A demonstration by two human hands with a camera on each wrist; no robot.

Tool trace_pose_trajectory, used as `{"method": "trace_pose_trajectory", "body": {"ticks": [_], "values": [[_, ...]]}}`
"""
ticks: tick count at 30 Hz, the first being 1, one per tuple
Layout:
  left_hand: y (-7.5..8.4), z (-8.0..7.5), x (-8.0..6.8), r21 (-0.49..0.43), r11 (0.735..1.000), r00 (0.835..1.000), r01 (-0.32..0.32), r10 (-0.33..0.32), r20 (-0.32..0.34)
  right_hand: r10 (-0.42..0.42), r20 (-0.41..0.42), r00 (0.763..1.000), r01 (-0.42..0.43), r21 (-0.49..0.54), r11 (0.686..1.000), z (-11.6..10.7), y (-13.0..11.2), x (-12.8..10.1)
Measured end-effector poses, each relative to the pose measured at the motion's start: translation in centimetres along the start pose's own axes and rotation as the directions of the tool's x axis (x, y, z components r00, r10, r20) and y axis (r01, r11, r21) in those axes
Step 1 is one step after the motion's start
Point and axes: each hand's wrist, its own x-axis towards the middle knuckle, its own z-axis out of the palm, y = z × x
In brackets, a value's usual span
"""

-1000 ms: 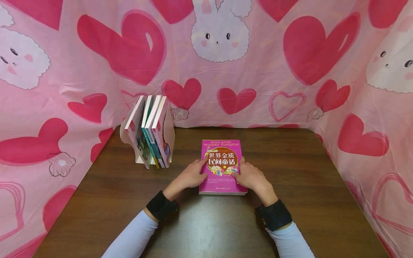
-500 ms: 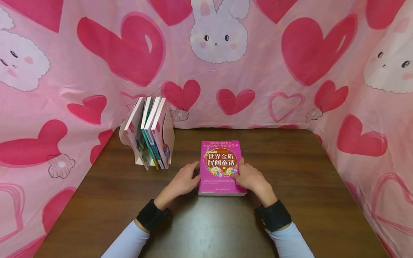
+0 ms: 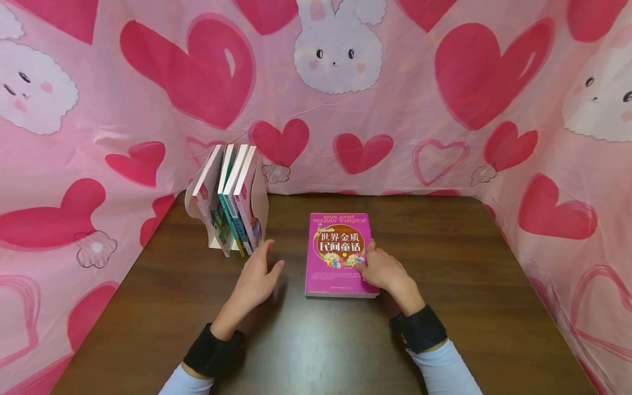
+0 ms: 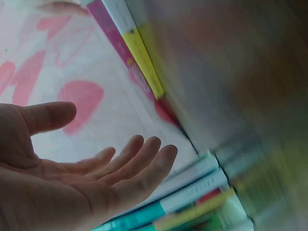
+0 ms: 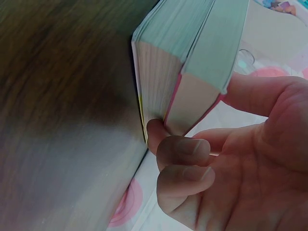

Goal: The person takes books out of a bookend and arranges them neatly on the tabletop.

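Table (image 3: 469, 247) is brown wood, & near its center we've got a magenta book (image 3: 340, 255) lying flat, front cover up, w/ a white title on a round brown panel & flowers below. Stacked right under it is a second book (image 5: 163, 57), about as thick; from the L wrist cam we see its spine in white & yellow.

R grip (image 3: 387, 269), a bare hand, is grasping the magenta book by its R edge: thumb on the cover, fingers curled at the side. In the R wrist view we also see a fingertip at the second book's pages, near the corner.

L grip (image 3: 252, 282) is unclenched, fingers extended, thumb spread apart. It's b/w the stack & a cream rack (image 3: 260, 203), just beside the standing books (image 3: 233, 219). L wrist pic is partly blurred, so we can't be sure whether the fingertips touch any of them.

Rack is at the L rear of the table w/ four on edge: teal spines in the middle, a pink one at the R end.

Both wrists have black wristbands (image 3: 212, 351) & pale sleeves (image 3: 446, 367). Behind & at both sides we see pink cloth (image 3: 410, 71) w/ red hearts & white rabbit faces.
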Motion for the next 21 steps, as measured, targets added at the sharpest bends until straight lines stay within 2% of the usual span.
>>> {"method": "trace_pose_trajectory", "body": {"ticks": [7, 16, 21], "values": [[-1.4, -3.0, -0.3, -0.069, 0.997, 0.989, 0.045, -0.054, -0.136, -0.001, 0.002, 1.0, 0.001, 0.009, 1.0, -0.1, 0.1, -0.2], [-2.9, -5.6, -0.2, -0.113, 0.989, 0.941, 0.093, -0.125, -0.314, -0.002, 0.0, 1.0, 0.002, 0.005, 1.0, -0.2, 0.1, -0.2], [-4.1, -6.3, 0.4, -0.081, 0.988, 0.926, 0.13, -0.15, -0.346, -0.01, -0.002, 1.0, 0.01, 0.004, 1.0, -0.2, 0.1, -0.1]]}}
